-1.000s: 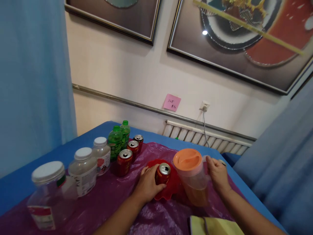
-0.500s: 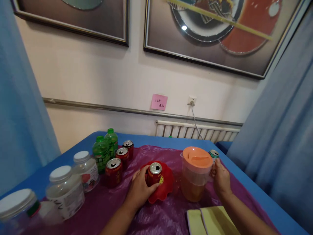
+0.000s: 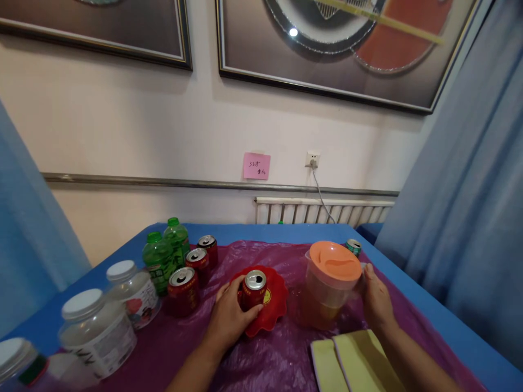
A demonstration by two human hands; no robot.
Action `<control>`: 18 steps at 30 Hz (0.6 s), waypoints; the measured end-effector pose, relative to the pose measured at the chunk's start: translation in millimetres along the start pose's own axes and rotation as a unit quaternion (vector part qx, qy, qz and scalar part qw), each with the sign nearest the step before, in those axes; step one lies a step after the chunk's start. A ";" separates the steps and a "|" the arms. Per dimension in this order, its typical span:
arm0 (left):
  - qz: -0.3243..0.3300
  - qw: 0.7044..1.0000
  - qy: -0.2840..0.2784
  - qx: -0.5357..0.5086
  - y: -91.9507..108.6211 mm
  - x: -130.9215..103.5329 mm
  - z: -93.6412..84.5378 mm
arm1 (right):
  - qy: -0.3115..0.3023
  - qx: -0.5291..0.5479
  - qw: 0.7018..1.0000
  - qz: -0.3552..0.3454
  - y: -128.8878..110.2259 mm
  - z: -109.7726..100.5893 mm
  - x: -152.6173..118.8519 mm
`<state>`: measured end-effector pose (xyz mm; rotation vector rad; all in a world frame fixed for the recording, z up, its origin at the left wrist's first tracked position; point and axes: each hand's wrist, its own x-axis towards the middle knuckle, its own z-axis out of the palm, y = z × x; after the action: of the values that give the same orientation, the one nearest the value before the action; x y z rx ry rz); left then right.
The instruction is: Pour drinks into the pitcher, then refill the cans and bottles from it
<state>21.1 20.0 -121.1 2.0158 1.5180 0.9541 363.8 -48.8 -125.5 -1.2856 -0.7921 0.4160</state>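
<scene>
My left hand is closed around a red drink can with an opened silver top. The can stands upright over a red scalloped plate with a yellow mark in its middle. To the right, my right hand grips the handle of a clear plastic pitcher. An orange lid covers the pitcher, and amber liquid lies in its lower part. The pitcher leans slightly to the left. My right fingers and most of the handle are hidden from view.
On the left are opened red cans, green bottles and clear jars with white lids. A green can stands behind the pitcher. A folded yellow cloth lies in front, on purple plastic sheeting over the blue table.
My right hand has shifted the pitcher slightly right and tilted it a little. My left hand keeps its hold on the can. The camera view has turned slightly.
</scene>
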 end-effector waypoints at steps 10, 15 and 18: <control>0.014 1.000 0.022 -0.004 -0.8 0.2 1.9 | 0.080 -0.048 0.957 -0.275 -24.9 -7.1 -70.9; 0.045 0.998 0.024 -0.034 -3.4 -1.2 2.4 | -0.178 -0.103 0.946 -0.251 -25.4 36.3 -121.9; 0.064 0.997 0.011 -0.041 -4.0 -1.9 1.5 | -0.263 -0.109 0.944 -0.168 -20.8 75.8 -130.5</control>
<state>19.3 19.5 -125.4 2.0704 1.3519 1.0730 217.8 -90.7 -137.7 -1.2211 -1.5210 0.4075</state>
